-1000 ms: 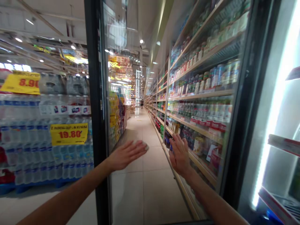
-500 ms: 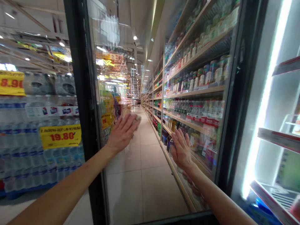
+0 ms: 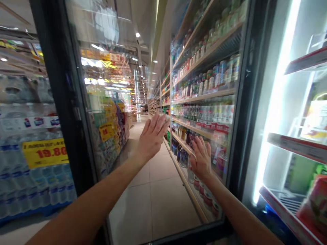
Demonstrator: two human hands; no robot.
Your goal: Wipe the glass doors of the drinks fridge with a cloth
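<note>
A tall glass door (image 3: 133, 204) in a black frame (image 3: 58, 85) stands in front of me. My left hand (image 3: 152, 137) lies flat near the middle of the pane, its fingers stretched out. A pale blur shows at its fingertips, perhaps a reflection; I cannot make it out. Lower and to the right, my right hand (image 3: 201, 158) is held up against the pane with its fingers extended. No object is visible in it. Contact between each palm and the glass is hard to tell.
Lit refrigerator shelves (image 3: 296, 146) stand at the right, with a red package (image 3: 315, 204) on a lower one. Shrink-wrapped bottled water (image 3: 33, 190) is stacked at the left under a yellow price sign (image 3: 46, 153). Shelves of bottles (image 3: 204, 81) and a tiled aisle (image 3: 150, 190) show in the glass.
My left hand has slid to the right across the pane, closer to my right hand. My right hand stays near the same spot. The view has turned slightly right.
</note>
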